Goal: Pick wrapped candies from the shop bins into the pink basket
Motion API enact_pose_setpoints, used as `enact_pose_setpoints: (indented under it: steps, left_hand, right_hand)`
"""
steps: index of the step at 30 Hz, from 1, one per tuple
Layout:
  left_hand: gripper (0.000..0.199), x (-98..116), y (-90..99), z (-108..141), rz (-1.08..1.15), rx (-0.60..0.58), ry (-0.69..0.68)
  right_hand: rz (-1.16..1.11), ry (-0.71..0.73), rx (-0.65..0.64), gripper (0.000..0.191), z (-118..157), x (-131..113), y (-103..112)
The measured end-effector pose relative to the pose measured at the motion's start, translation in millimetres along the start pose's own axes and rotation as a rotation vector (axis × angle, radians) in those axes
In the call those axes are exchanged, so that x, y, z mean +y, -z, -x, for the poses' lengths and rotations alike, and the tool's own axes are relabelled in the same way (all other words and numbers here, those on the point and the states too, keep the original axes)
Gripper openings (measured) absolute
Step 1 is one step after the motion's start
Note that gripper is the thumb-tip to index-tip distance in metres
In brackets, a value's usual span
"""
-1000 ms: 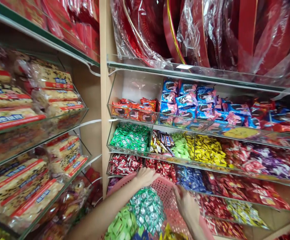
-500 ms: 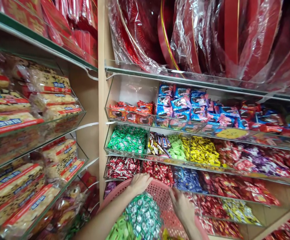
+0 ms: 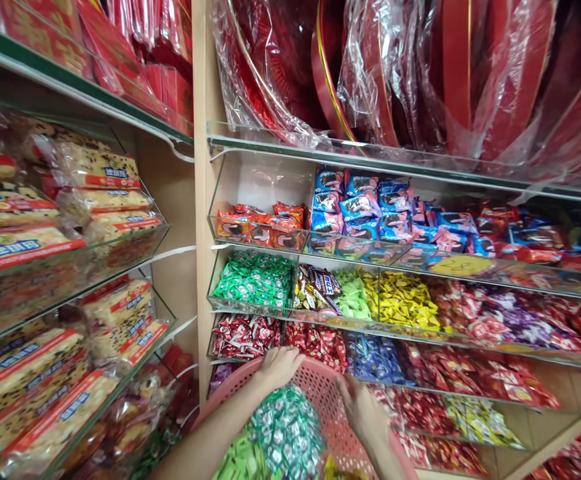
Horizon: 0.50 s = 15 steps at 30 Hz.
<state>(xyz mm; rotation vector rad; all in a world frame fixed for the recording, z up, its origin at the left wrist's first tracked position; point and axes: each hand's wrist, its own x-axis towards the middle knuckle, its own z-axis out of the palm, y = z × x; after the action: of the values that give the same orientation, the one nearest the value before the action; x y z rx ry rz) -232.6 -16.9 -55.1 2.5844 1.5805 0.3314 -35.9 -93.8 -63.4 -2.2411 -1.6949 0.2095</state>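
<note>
A pink perforated basket [image 3: 320,393] is at the bottom centre, tilted so its inside shows. My left hand [image 3: 281,367] is closed over its far rim, left of centre. On the right side, my right hand [image 3: 363,407] grips the rim, its fingers partly hidden behind the basket wall. Inside lie green-and-silver wrapped candies [image 3: 288,430], light green packets [image 3: 243,460] and a few yellow ones [image 3: 343,469] at the lower edge. Just beyond the basket are bins of red-and-white candies [image 3: 246,335] and red candies [image 3: 316,343].
Shelf bins ahead hold green candies [image 3: 254,279], yellow candies [image 3: 405,300], blue candies [image 3: 377,359] and blue packets [image 3: 363,200]. Left shelves carry wrapped pastry bars [image 3: 35,367]. A wooden post [image 3: 201,200] divides the shelves. Plastic-wrapped red items [image 3: 455,73] fill the top shelf.
The view has shifted very slightly, with the shelves a little further left. Both hands keep their hold on the basket.
</note>
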Motion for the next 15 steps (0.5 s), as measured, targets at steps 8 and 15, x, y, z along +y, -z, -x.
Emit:
enact_pose_setpoints:
  steps: [8, 15]
  left_hand:
    - [0.050, -3, 5.3, 0, 0.012, -0.034, 0.044]
    - [0.050, -8, 8.4, 0, 0.052, -0.029, 0.083]
  right_hand:
    - [0.059, 0.062, 0.052, 0.044, -3, -3, -8]
    - [0.280, 0.362, 0.307, 0.032, -4, -62, 55]
